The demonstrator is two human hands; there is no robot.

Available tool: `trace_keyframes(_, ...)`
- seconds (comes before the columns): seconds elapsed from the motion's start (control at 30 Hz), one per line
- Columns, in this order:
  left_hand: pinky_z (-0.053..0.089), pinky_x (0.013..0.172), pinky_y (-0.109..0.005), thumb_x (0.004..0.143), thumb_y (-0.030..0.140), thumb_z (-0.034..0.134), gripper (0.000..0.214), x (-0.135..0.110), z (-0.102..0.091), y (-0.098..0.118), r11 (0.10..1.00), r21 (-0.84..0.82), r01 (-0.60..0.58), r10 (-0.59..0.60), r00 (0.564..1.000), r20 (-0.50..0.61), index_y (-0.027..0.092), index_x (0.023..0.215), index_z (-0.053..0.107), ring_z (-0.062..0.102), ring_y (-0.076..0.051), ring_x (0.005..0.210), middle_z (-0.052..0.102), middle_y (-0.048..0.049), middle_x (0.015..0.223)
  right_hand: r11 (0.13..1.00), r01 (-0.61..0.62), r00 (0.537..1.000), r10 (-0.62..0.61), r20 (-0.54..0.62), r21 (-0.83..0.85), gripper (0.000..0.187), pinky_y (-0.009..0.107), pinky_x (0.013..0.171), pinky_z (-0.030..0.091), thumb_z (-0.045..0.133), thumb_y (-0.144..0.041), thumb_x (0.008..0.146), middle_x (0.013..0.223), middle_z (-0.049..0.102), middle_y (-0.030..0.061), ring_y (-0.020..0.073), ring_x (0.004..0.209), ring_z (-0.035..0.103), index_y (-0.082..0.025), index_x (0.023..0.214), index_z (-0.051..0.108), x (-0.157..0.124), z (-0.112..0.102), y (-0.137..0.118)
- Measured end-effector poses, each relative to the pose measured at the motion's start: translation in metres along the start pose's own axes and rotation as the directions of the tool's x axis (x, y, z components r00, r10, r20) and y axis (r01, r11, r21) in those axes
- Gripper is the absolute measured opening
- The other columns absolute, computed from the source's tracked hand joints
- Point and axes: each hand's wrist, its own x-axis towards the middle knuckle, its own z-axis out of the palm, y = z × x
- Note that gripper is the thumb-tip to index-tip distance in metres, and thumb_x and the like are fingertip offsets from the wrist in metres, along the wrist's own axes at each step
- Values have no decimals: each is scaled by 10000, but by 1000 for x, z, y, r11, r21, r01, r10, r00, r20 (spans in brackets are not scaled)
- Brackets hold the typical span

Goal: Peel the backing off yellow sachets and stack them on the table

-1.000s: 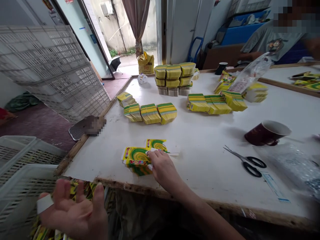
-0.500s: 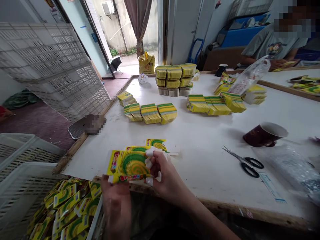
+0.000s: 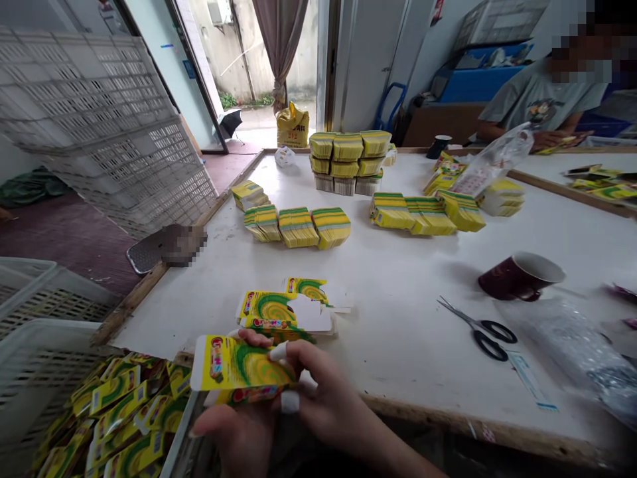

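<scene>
A yellow and green printed cardboard box (image 3: 243, 365), partly flattened and with a white flap at its left end, is held between both hands above the table's near edge. My left hand (image 3: 241, 431) cups it from below, fingertips showing over its far edge and thumb out to the left. White tape wraps fingertips of my right hand (image 3: 328, 392), which pinches the box's right end. Just beyond lie a few overlapping flat boxes (image 3: 271, 307) of the same print, with white inner flaps showing.
Stacked bundles of boxes (image 3: 346, 162) stand at the back, with rows (image 3: 298, 227) nearer. Scissors (image 3: 478, 328), a dark mug (image 3: 517, 275) and clear plastic (image 3: 572, 352) lie right. A crate (image 3: 50, 332) of boxes sits lower left. Another person (image 3: 542, 99) works at far right.
Both hands have drawn the box toward me, away from the other flat boxes. My left hand has moved under it, its fingers now round the far edge. The view has shifted slightly.
</scene>
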Motion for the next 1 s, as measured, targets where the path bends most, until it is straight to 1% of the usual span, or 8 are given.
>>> trace_keyframes(0.2, 589, 705, -246, 605, 342, 867, 259, 8, -19, -7, 952, 254, -170, 198, 976, -88, 254, 807, 732, 694, -151, 702, 745, 34, 776, 991, 29, 995, -41, -92, -128, 104, 253, 655, 454, 647, -296, 844, 764, 631, 2, 159, 708, 564, -200, 806, 631, 5, -26, -9)
trace_keyframes(0.43, 583, 820, -379, 614, 762, 659, 774, 10, -33, 36, 908, 407, -104, 40, 986, 165, 215, 1163, 659, 677, -298, 973, 718, -101, 1091, 784, 307, 950, -289, 121, -540, 251, 302, 716, 476, 464, -113, 940, 848, 671, 48, 187, 797, 579, -237, 980, 678, -2, -64, -29)
trace_keyframes(0.53, 548, 917, -440, 606, 664, 748, 805, 9, -36, 47, 735, 649, -197, -112, 908, 403, 228, 1267, 603, 616, -359, 1124, 648, -132, 1257, 606, 400, 916, -294, 274, -687, 201, 371, 861, 456, 489, -164, 971, 865, 689, 39, 203, 843, 560, -246, 1015, 668, -6, -64, -38)
trace_keyframes(0.67, 508, 975, -488, 565, 392, 873, 836, 8, -35, 32, 368, 825, -428, -288, 792, 539, 274, 1320, 534, 586, -355, 1178, 628, -109, 1290, 555, 464, 885, -268, 380, -690, 156, 432, 1153, 219, 513, -214, 974, 919, 677, 16, 202, 991, 568, -254, 1037, 651, -11, -51, -38)
trace_keyframes(0.73, 533, 929, -486, 681, 364, 782, 683, 8, -34, 21, 267, 848, -457, -290, 802, 523, 242, 1300, 521, 632, -327, 1109, 652, -118, 1239, 569, 418, 904, -342, 259, -708, 256, 474, 1192, 101, 496, -198, 971, 1133, 635, 39, 236, 1224, 469, -289, 1190, 592, -15, -47, -30)
trace_keyframes(0.83, 550, 856, -537, 717, 439, 718, 600, 5, -33, 7, 118, 861, -494, -144, 850, 507, 183, 1224, 525, 650, -360, 1056, 683, -156, 1143, 734, 226, 919, -379, -111, -640, 632, 546, 1172, 160, 563, -320, 927, 1488, 340, 126, 319, 1422, 218, -271, 1482, 263, -19, -42, -14)
trace_keyframes(0.9, 525, 867, -590, 670, 501, 743, 644, 1, -33, 1, 28, 843, -537, -41, 842, 537, 172, 1178, 524, 615, -406, 1103, 693, -168, 1087, 891, 84, 948, -209, -239, -446, 695, 532, 1135, 276, 538, -425, 928, 1503, 318, 159, 335, 1403, 275, -232, 1506, 203, -21, -37, -5)
trace_keyframes(1.0, 542, 840, -556, 681, 502, 736, 651, -8, -33, -7, 24, 832, -554, 7, 832, 554, 184, 1190, 482, 614, -394, 1106, 690, -159, 1058, 989, -151, 983, 150, -108, -2, 478, 471, 1009, 453, 427, -491, 962, 1252, 602, 143, 309, 1184, 553, -198, 1329, 519, -21, -27, 4)
